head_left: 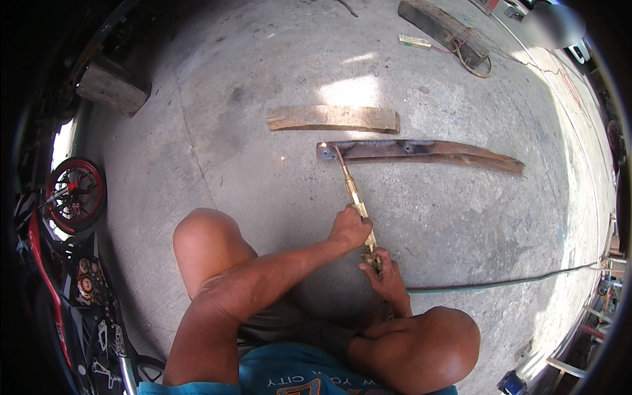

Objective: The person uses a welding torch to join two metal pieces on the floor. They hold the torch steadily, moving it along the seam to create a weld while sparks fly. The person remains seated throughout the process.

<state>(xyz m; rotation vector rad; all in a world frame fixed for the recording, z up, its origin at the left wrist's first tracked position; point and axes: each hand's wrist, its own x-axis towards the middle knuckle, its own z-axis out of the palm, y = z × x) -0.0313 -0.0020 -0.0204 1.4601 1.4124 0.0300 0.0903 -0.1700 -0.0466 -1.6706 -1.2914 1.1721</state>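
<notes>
The long, narrow, dark brown metal bar (pixel 431 151) lies on the grey concrete floor (pixel 257 178), beyond both hands and well apart from them; its left end is ahead of the left hand (pixel 351 226) and a little to its left. Between bar and hands extends the long brass-coloured torch (pixel 353 191), and its thin bent tube reaches over the bar near this left end.

The left hand is closed in a fist around the middle of the torch's handle. The right hand (pixel 387 275) is nearer to the body; its fingers and thumb are half curled around the rear end of the torch, where the valves are.

The bar has a raised edge and is slightly bent toward its right end. Its surface is rusty brown, with blackish and bluish patches, and a small round hole is near the middle. At the left end's upper corner, a small spot glows bright.

Just beyond the bar, apart from it, is a shorter, flat brown piece (pixel 332 118), whose material I cannot tell. A dark green hose (pixel 500 284) runs rightward from near the right forearm. Farther away, at upper right, a dark heavy beam (pixel 438 29) lies beside a pale small box (pixel 414 41). At far left is a red and black motorcycle (pixel 43 257).
</notes>
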